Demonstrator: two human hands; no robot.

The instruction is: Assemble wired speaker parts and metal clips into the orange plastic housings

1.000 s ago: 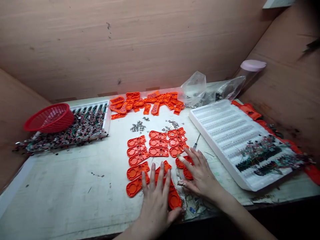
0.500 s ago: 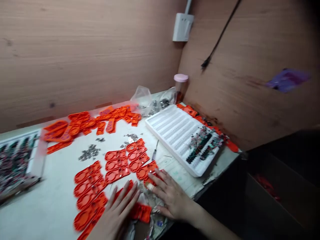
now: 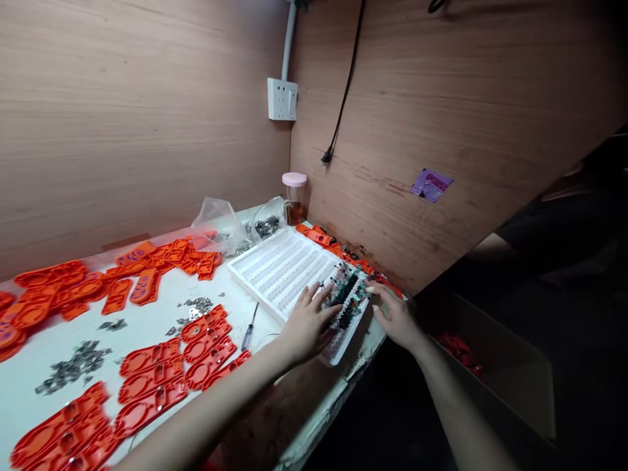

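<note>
My left hand point(image 3: 305, 325) reaches over the near side of a white ribbed plastic tray point(image 3: 272, 265), its fingers spread beside a cluster of wired green circuit boards point(image 3: 347, 288). At the tray's right end is my right hand point(image 3: 396, 315), its thumb apart from the fingers and its fingertips near the outer boards. I see nothing held in either hand; whether the fingertips touch the boards is unclear. Left of the tray lie rows of orange plastic housings point(image 3: 152, 360), with a small screwdriver point(image 3: 249, 330) between them and the tray.
More orange parts point(image 3: 147, 261) are heaped along the back wall. Small metal pieces point(image 3: 76, 366) lie in piles on the table. Clear bags point(image 3: 220, 222) and a pink-lidded jar point(image 3: 294, 196) stand at the back corner. A cardboard box point(image 3: 510, 366) sits low on the right.
Both hands have left the orange housings at the table's front and moved to the boards in the white tray. The view has swung right.
</note>
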